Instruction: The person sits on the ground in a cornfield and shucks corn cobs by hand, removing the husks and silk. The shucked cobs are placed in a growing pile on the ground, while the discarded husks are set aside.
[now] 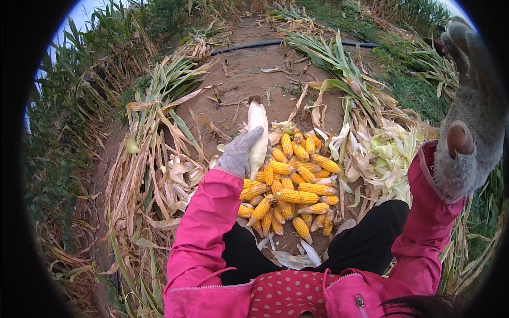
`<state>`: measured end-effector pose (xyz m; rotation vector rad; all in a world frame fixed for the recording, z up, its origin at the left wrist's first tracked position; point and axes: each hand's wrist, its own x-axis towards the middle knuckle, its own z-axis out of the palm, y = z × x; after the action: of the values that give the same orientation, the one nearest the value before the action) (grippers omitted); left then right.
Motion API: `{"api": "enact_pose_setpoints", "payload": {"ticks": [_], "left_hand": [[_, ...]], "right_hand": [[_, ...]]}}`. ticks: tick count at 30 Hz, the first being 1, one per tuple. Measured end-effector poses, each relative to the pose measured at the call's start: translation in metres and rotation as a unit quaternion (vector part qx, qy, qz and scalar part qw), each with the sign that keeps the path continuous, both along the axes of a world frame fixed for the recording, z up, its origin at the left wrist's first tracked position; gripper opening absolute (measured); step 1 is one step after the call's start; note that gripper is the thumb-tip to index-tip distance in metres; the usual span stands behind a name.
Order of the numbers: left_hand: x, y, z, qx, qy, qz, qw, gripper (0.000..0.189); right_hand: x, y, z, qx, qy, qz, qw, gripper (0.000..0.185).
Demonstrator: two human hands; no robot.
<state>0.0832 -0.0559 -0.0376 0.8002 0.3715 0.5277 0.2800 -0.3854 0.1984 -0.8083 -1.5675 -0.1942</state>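
My left hand (239, 152), in a grey knit glove, grips an ear of corn in pale husk (258, 131), its dark silk end pointing away from me. Beneath and to the right of it, a pile of husked yellow corn cobs (297, 196) lies on the soil between my legs. My right hand (469, 107) is raised at the far right, close to the camera. Its worn grey glove leaves the thumb tip bare; the fingers are apart and no object shows in them.
Cut corn stalks with dry leaves (149, 131) lie at left. More stalks (338, 63) and a heap of pale husks (391, 155) lie at right. A black hose (254, 46) crosses the bare soil ahead. Standing corn plants (91, 67) rise at upper left.
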Motion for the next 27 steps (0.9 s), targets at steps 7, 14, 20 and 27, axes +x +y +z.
{"api": "enact_pose_setpoints", "payload": {"ticks": [7, 14, 20, 27], "left_hand": [[-0.012, -0.042, 0.014, -0.005, 0.131, 0.008, 0.991, 0.047], [-0.002, -0.062, 0.02, -0.033, 0.111, 0.028, 0.993, 0.044], [0.004, -0.071, 0.017, -0.021, 0.127, 0.026, 0.991, 0.051], [0.012, -0.084, -0.001, 0.035, 0.125, 0.053, 0.99, 0.053]], "right_hand": [[-0.025, 0.0, 0.004, -0.013, -0.102, 0.043, 0.994, 0.059], [-0.016, 0.022, -0.016, -0.073, -0.097, -0.01, 0.993, 0.062], [-0.007, 0.026, -0.022, -0.062, -0.092, -0.032, 0.993, 0.064], [-0.013, 0.014, -0.002, 0.046, -0.096, -0.013, 0.994, 0.067]]}}
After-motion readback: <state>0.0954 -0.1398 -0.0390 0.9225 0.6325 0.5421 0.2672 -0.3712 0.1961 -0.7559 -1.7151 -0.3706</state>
